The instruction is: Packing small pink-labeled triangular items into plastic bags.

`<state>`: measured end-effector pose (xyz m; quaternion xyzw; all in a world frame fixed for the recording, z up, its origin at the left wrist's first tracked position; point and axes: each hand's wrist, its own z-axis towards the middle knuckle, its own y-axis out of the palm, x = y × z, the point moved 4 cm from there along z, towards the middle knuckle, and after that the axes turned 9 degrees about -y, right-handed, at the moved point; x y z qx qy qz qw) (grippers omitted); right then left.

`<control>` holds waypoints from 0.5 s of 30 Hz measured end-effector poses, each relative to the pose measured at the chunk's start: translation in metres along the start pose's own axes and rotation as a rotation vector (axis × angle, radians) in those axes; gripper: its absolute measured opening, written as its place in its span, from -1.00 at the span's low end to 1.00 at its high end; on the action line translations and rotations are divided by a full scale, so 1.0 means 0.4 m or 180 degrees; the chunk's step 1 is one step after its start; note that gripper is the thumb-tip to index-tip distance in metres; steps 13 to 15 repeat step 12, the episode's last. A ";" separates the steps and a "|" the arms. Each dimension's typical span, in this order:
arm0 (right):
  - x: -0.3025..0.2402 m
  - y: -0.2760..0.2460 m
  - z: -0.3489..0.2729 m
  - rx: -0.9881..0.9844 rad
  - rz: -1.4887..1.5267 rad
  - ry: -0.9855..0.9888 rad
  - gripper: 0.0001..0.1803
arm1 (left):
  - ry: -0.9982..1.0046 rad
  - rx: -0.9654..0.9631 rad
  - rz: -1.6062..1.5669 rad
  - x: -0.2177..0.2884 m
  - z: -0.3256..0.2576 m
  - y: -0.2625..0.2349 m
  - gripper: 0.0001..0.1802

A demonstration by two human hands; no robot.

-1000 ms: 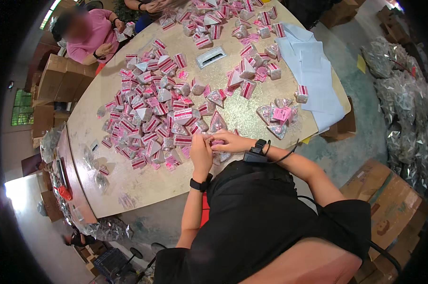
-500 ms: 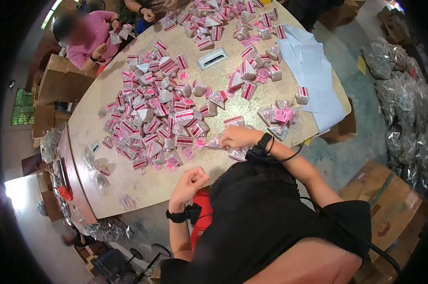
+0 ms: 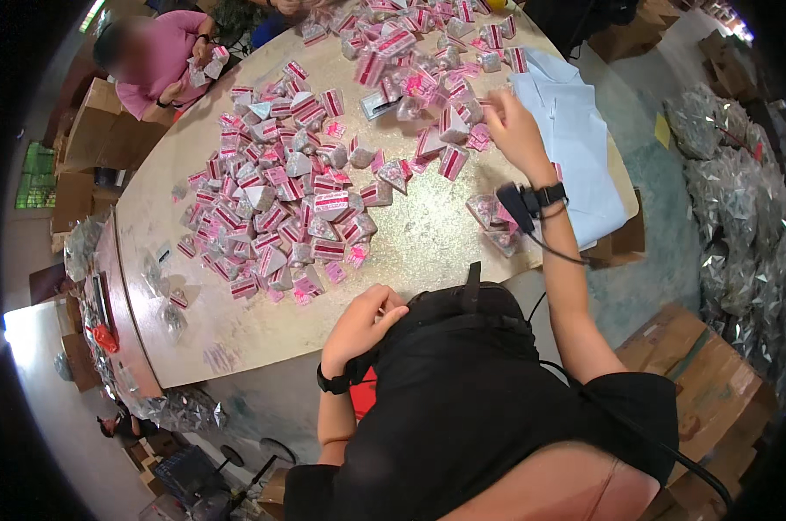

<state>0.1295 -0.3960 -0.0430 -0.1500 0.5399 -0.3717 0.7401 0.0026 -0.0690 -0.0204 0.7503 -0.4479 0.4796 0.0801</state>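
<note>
My right hand (image 3: pixel 516 130) reaches over the far right of the table, fingers stretched out and holding nothing visible. Just left of it are small pyramid-shaped clear packs with pink-and-white striped labels (image 3: pixel 453 126). A few smeared packs (image 3: pixel 419 84) appear to be in motion above a metal-framed slot plate (image 3: pixel 376 106), partly covering it. My left hand (image 3: pixel 363 326) rests loosely curled at the near table edge beside my waist, with nothing visible in it. A large heap of the same packs (image 3: pixel 276 187) lies ahead of it. Under my right wrist sits a small cluster of packs (image 3: pixel 488 213).
White paper sheets (image 3: pixel 575 130) cover the table's right edge. Another person in pink (image 3: pixel 163 61) handles packs at the far left. Bags of shiny packs (image 3: pixel 740 234) and a cardboard box (image 3: pixel 680 373) stand on the right. A cable hangs from my right wrist.
My right hand has moved from the near edge to the far right, and the packs near it there are gone. Packs now blur over the slot plate. My left hand shifted right.
</note>
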 end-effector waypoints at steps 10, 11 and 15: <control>0.308 0.096 -0.507 -0.0733 -0.0388 0.1671 -0.48 | 0.0374 0.0257 0.0739 -0.022 0.116 0.009 -0.79; 0.305 0.090 -0.516 -0.0471 0.0410 0.1764 -0.46 | 0.0504 0.0097 0.0974 -0.021 0.145 0.015 -0.76; 0.301 0.092 -0.517 -0.0204 0.1221 0.1828 -0.44 | 0.0536 0.0002 0.1077 -0.021 0.171 0.017 -0.75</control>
